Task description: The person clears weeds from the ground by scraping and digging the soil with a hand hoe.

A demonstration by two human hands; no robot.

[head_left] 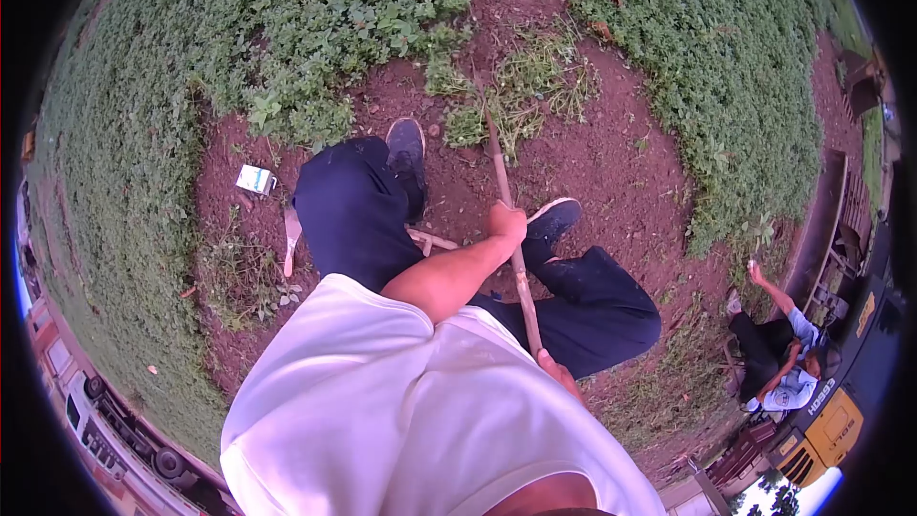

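A long wooden-handled tool (502, 177) slants from my lap out to the ground in front of me. Its thin, dark far end goes into a patch of loose green weeds (535, 81), so its head cannot be made out. My left hand (506, 222) is closed around the middle of the handle, between my knees. Lower down, near the handle's rear end, my right hand (559, 373) is wrapped on it, partly hidden by my white shirt. The tool passes close by my right shoe (554, 220).
Low green plants (287, 19) surround the bare reddish soil (630, 153). A small white and blue carton (255, 180) lies to my left, near a pale flat stick (291, 241). At right, another person (778, 354) sits beside a yellow and dark excavator (831, 430). A truck (124, 430) stands behind left.
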